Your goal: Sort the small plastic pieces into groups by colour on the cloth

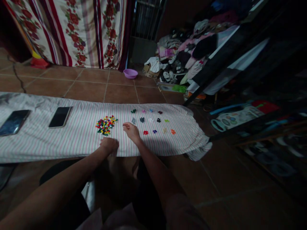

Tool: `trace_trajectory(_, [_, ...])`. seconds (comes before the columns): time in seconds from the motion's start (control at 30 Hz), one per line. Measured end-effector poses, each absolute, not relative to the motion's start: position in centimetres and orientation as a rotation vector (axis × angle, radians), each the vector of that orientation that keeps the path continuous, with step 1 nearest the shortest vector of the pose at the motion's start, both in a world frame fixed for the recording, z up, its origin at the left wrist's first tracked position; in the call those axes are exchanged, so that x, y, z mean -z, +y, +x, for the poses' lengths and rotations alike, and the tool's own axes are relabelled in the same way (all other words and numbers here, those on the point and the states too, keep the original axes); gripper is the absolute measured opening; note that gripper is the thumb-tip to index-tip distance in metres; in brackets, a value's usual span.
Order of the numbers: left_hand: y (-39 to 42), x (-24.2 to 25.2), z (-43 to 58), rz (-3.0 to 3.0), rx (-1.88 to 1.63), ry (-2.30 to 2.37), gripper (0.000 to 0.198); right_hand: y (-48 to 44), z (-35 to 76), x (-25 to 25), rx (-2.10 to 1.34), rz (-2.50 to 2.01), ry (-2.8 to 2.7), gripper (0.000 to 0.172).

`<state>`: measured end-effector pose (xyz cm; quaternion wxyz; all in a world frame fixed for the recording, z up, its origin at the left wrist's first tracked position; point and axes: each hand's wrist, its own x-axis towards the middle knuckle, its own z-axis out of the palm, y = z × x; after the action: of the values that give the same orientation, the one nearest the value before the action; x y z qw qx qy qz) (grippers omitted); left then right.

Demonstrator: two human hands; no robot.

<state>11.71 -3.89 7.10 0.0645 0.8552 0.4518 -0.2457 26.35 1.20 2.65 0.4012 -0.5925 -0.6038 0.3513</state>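
Note:
A heap of small coloured pieces [106, 125] lies on a pink-striped white cloth [79, 140] spread on the tiled floor. To its right, several small single-colour groups [153, 123] sit in rows. My right hand [130, 130] hovers between the heap and the groups, fingers curled in a pinch; what it holds is too small to make out. My left hand [109, 144] rests on the cloth just below the heap, fingers bent under, nothing visible in it.
Two dark phones [60, 117] [14, 122] lie on the cloth's left part. A purple bowl [130, 73] sits on the floor by a floral curtain [72, 32]. A pile of clothes [187, 54] and a dark frame [230, 64] stand to the right.

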Motion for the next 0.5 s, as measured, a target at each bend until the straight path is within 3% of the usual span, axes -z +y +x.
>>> trace_trajectory(0.27, [-3.4,-7.4,9.7,2.69,0.685,1.149,0.016,3.4,35.3,-3.9,-0.675,-1.531,-1.425,0.021])
trace_trajectory(0.5, [-3.1,-5.7,9.2,2.762,0.653,1.103,0.022,4.9,44.7,-4.3,-0.382,-1.743,-1.338,0.03])
